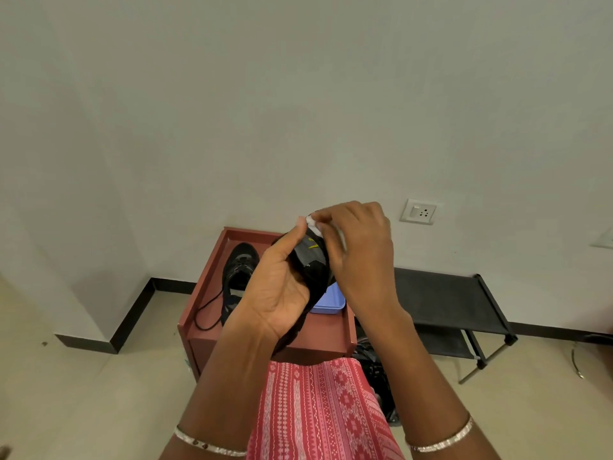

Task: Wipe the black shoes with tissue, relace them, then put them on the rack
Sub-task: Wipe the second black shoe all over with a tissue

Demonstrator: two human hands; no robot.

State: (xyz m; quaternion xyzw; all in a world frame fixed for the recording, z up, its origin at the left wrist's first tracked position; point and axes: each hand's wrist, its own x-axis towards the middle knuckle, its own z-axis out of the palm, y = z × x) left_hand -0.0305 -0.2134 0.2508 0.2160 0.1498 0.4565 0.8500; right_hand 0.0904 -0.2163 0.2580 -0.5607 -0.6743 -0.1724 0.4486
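My left hand [282,287] grips a black shoe [313,267] from below and holds it up in front of me. My right hand [360,254] pinches a white tissue [312,223] and presses it on the top end of that shoe. A second black shoe [240,265] lies on the red-brown tray-top cabinet [331,333], its black lace [209,310] trailing loose toward the front. The black folding rack [447,300] stands against the wall to the right.
A light blue plastic box [328,302] sits on the cabinet, partly hidden by the held shoe. A black bag [374,370] lies on the floor between cabinet and rack. A wall socket [418,211] is above the rack.
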